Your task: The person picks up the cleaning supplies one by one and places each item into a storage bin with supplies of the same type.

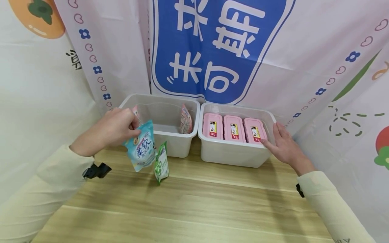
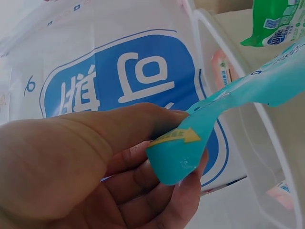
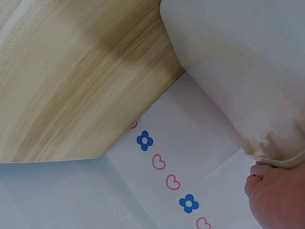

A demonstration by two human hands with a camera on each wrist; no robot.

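My left hand pinches a light blue pouch by its upper edge, in front of the left bin. In the left wrist view, thumb and fingers grip the pouch's turquoise end. A green and white packet stands upright on the table just right of the pouch. My right hand rests against the right front corner of the right bin, its fingers extended. Only part of that hand shows in the right wrist view, at the bin's rim.
Pink packets stand at the left bin's two ends. Inside the right bin, three pink-lidded boxes sit in a row. Both bins stand side by side on a wooden table, against a printed cloth backdrop.
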